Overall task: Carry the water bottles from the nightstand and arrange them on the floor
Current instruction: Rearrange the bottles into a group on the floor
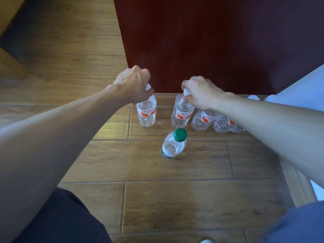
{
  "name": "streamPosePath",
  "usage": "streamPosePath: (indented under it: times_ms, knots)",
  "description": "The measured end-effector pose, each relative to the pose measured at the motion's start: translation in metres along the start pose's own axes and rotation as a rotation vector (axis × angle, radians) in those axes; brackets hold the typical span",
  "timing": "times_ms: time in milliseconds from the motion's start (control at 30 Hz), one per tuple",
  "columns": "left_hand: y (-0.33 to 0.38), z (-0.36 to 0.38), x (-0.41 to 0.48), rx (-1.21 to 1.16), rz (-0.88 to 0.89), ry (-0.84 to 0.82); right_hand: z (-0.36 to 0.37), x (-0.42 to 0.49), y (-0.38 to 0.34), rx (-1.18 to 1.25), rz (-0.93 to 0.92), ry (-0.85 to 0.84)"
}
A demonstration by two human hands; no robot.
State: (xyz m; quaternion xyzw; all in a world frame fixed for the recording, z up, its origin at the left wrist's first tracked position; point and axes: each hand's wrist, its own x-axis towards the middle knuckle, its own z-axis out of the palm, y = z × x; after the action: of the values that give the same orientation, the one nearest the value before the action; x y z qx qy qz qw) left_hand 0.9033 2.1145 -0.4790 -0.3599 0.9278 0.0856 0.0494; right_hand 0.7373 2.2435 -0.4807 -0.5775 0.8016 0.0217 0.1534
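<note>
Bare skin, both forearms stretched forward and down from where I watch. My left hand (pixel 133 83) is curled knuckles-up over the white cap of one red-labelled water bottle (pixel 147 112), its grip closed on the neck; my right hand (pixel 199 92) is closed the same way on the cap of a second red-labelled bottle (pixel 181 114). Both bottles stand upright on the wooden floor (pixel 175 199), apart from each other, just in front of a dark red panel (pixel 210 41).

Beside the right-hand bottle, further right, more red-labelled bottles (pixel 204 121) stand in a tight cluster, touching or nearly so. A smaller green-capped bottle (pixel 173 144) stands alone, nearer me, between the two held ones and in front of them.

Floor planks run across the view with visible seams. Pale wooden furniture (pixel 10 64) sits at the far left, and white bedding (pixel 305 85) on a light wooden frame at the right edge.

My right forearm covers most of the cluster, so I cannot count it. Two white caps (pixel 253 97) peek out beyond the arm. Dark clothing (pixel 66 221) and blue clothing (pixel 298 225) are cut off by the bottom edge.
</note>
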Motion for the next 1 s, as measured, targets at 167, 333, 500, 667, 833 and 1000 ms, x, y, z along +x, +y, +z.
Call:
streamPosePath:
  times_ms: [167,333,500,667,833,1000]
  knots:
    - [-0.003,-0.012,0.002,-0.029,0.01,0.036,0.0,0.0,0.0,-0.05,-0.015,-0.002]
    - [-0.005,-0.014,0.005,-0.09,0.112,0.029,0.001,0.002,0.002,-0.064,-0.016,-0.002]
    - [-0.008,-0.008,0.008,-0.133,0.173,0.0,0.002,0.003,0.002,-0.067,-0.009,0.004]
    - [-0.017,0.003,0.012,-0.138,0.283,-0.042,0.002,0.004,0.0,-0.052,0.0,0.008]
    - [-0.021,0.007,0.009,-0.165,0.367,-0.075,0.0,0.004,-0.002,-0.034,0.023,0.003]
    - [-0.025,0.008,0.007,-0.197,0.402,-0.092,-0.002,0.003,-0.003,0.03,0.036,-0.006]
